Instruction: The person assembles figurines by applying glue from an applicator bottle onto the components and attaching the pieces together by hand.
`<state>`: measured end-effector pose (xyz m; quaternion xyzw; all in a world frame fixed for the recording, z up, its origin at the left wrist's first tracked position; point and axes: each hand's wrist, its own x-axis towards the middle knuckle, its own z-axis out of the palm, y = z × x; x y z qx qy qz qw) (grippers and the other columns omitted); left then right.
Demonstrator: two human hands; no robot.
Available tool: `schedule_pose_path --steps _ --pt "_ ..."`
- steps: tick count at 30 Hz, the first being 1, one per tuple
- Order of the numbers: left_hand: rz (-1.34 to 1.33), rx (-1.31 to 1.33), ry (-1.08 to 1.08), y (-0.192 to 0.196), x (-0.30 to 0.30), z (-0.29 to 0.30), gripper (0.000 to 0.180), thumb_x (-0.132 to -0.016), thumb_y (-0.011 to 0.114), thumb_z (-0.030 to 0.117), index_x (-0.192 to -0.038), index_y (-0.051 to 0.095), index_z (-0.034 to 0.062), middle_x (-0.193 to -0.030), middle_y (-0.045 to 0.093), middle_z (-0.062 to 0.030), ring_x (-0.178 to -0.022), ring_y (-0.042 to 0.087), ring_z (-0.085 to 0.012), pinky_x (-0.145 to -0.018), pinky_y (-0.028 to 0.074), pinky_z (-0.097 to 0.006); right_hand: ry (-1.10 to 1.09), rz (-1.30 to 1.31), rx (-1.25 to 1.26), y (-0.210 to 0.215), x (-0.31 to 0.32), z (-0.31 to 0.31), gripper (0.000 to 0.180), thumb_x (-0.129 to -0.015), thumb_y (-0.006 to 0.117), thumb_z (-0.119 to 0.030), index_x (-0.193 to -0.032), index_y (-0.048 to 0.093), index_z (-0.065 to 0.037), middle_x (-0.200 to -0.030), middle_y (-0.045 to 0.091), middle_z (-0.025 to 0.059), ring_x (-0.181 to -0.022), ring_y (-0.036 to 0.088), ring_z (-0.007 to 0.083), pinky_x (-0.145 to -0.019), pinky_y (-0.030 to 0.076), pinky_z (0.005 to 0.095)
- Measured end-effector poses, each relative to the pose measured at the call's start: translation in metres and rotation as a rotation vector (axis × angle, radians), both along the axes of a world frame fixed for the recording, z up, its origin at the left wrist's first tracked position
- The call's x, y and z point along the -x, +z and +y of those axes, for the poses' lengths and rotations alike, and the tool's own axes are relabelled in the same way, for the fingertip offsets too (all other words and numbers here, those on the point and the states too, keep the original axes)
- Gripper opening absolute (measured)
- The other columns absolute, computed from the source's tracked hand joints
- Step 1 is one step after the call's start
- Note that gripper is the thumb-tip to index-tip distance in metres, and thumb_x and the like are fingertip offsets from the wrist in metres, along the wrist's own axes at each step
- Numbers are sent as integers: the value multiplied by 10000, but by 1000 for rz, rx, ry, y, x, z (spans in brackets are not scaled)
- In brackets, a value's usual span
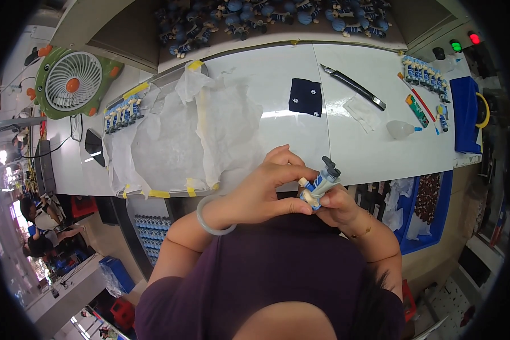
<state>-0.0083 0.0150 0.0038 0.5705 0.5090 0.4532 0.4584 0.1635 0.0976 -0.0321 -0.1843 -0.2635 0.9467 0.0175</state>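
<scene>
Toy figurine [324, 182] gripped, near side of the navy cloth [305, 97]: left hand [269, 187] pinching one side, right hand [341, 207] clasping the other, dark end jutting out beyond the fingers!

- Between left hand [273, 184] and cloth [305, 96], a hand could pass over the table [289, 129].
- Ahead, the cloth and black tool [354, 88] lie low.
- Rightward, bottle [400, 130], figures [426, 76] and bin [466, 116] crowd the way.
- Far left, the fan [72, 85] stands.

The person's bare left forearm [188, 233] and bare right forearm [378, 242] angle inward; left hand [279, 182] and right hand [342, 208] pinch, close together.
</scene>
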Motion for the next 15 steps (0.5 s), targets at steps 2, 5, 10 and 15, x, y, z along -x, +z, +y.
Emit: schedule_pose_path --steps 2,5,10,15 --pt "8 12 -14 -1 1 -1 458 -678 723 309 -1035 581 59 -882 525 -35 -919 492 -186 -1040 140 -460 -22 -11 32 -2 -1 0 542 -651 649 -272 -1085 474 1 -908 550 53 -790 540 126 -679 416 227" --pt "17 25 -10 -2 0 -1 454 -678 722 310 -1034 584 65 -884 524 -35 -916 493 -183 -1039 141 -459 -30 -3 36 -2 0 -1 549 -652 649 -272 -1094 471 1 -917 556 56 -805 546 132 -683 420 230" --pt "20 33 12 -1 2 -2 453 -675 725 300 -1041 587 73 -889 523 -29 -908 494 -179 -1038 140 -456 -5 8 44 4 4 0 512 -681 624 -305 -1063 468 -3 -856 514 41 -704 483 107 -586 371 220" --pt "4 14 39 1 1 -1 419 -652 750 238 -981 583 40 -870 536 -30 -882 511 -168 -1049 117 -463 -7 46 48 2 4 0 495 -697 611 -317 -1054 466 -6 -837 495 39 -684 455 101 -559 347 217"
